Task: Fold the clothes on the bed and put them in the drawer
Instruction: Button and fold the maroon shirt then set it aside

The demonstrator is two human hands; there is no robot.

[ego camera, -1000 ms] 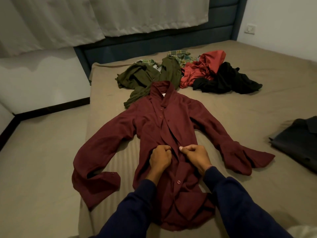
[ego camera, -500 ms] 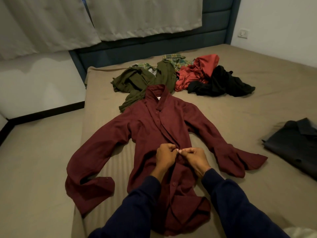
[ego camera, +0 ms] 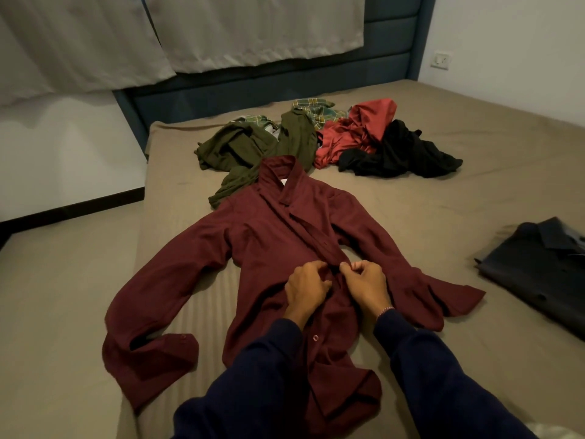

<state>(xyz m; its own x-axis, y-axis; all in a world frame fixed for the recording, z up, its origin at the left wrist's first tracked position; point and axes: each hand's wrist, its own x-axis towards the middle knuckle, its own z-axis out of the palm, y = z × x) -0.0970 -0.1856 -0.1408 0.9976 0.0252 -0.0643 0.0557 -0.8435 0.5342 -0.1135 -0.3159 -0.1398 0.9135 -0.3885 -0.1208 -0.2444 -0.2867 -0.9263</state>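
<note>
A maroon long-sleeved shirt (ego camera: 262,236) lies face up on the bed (ego camera: 443,198), sleeves spread to both sides, collar pointing away from me. My left hand (ego camera: 305,288) and my right hand (ego camera: 367,285) sit side by side at mid-chest, each pinching an edge of the shirt's button placket. Beyond the collar lies a heap of unfolded clothes: an olive green garment (ego camera: 250,147), a green plaid one (ego camera: 316,109), a red one (ego camera: 354,131) and a black one (ego camera: 402,153). A dark folded shirt (ego camera: 538,267) rests at the right.
The bed's left edge runs beside a strip of floor (ego camera: 47,296) and a white wall with a dark skirting. A blue padded headboard (ego camera: 285,80) and grey curtains (ego camera: 221,30) stand behind the bed. A wall socket (ego camera: 440,60) is at the upper right.
Both hands have crept slightly up the placket toward the collar and stay pinched together on it. The camera has shifted a little, moving the view of the bed.
</note>
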